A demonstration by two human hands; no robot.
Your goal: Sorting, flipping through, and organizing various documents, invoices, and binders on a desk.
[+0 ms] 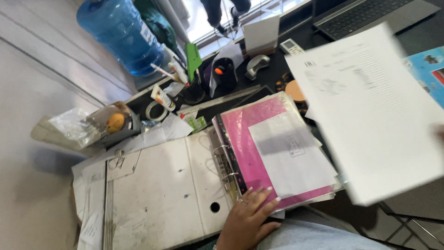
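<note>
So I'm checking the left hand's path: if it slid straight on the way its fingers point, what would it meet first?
Probably the white sheet lying on the pink folder; the left hand already rests on the pink edge.

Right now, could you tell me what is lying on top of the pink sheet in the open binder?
A white paper lies on the pink sheet, and the left hand rests on its lower edge. What the paper covers cannot be seen.

Bright daylight enters from the window at top; the raised sheet of paper [370, 106] is motion-blurred, the view tilted.
</note>
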